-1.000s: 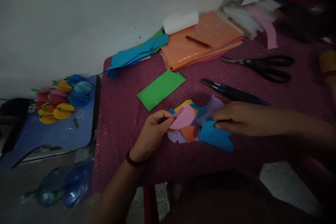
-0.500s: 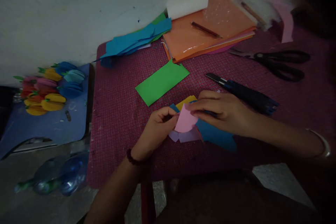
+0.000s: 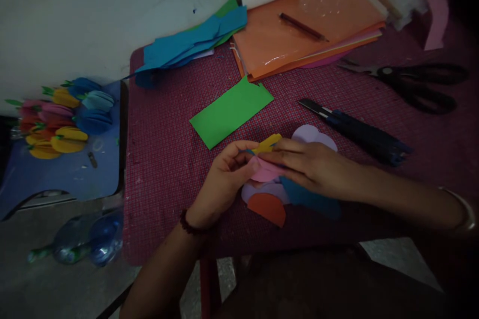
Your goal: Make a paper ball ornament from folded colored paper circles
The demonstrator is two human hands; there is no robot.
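A pink paper piece (image 3: 265,171), bent along a fold, lies between my two hands. My left hand (image 3: 226,179) is closed on its left side, the thumb pressed on top. My right hand (image 3: 318,168) grips the upper right edge, fingers together; how the thumb sits is partly hidden. Beneath are lilac paper pieces (image 3: 311,134) with rounded edges and a blue paper sheet (image 3: 309,195). An orange half-round paper piece (image 3: 268,208) sits just below the pink one. Some yellow paper (image 3: 268,143) shows behind my fingers.
A green paper rectangle (image 3: 232,112) lies beyond my hands. A box cutter (image 3: 355,132), blade showing, and scissors (image 3: 407,79) are at right. A pencil (image 3: 303,26) rests on an orange folder (image 3: 273,42). Blue paper sheets (image 3: 190,42) and paper fruit shapes (image 3: 67,119) are at left.
The pink piece stood up as a half-round and is now pressed lower and flatter. An orange half-round and rounded lilac pieces have come into view. The view has shifted slightly.
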